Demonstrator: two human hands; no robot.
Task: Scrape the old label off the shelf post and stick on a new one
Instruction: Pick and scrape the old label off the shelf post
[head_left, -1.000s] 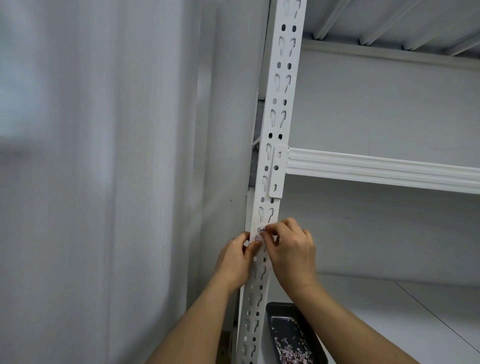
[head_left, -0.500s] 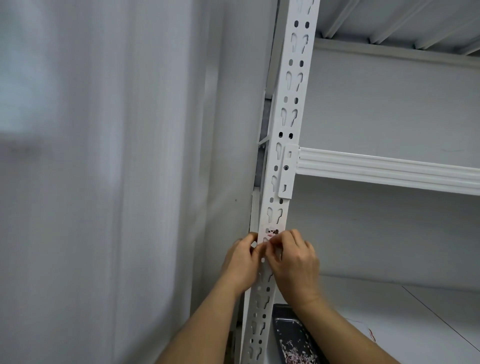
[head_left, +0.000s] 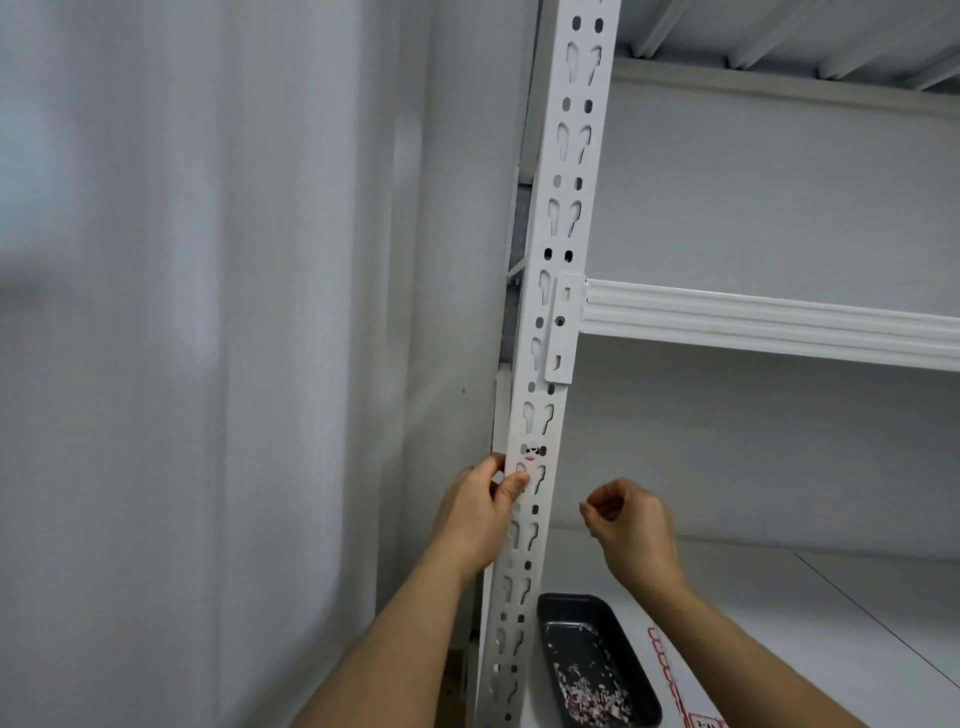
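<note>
Left hand: the left hand (head_left: 480, 512) holds the white shelf post (head_left: 558, 291). Its thumb lies on the front of the post and its fingers curl round the far left edge.

Right hand: the right hand (head_left: 631, 522) is in the air, to the right of the post and well apart from the left hand's grip. It touches nothing. Its fingers are curled in, with the tips close to the thumb. I cannot tell if something tiny is between them.

Label: the small label (head_left: 532, 451) sits on the front of the post, just above the left thumb. It is pale with dark and red marks. It is too small to read.

Post: it is tall and full of holes and slots. It runs up and down past the left hand's grip.

Shelf beam: a white shelf beam (head_left: 769, 325) joins the post high above the grip and goes off to the right.

Tray: a dark tray (head_left: 631, 657) lies on the lower shelf (head_left: 831, 613), below the right hand. It has small pale and pink scraps in it.

Sheet: a sheet with red marks (head_left: 670, 670) lies just to the right of the tray.
</note>
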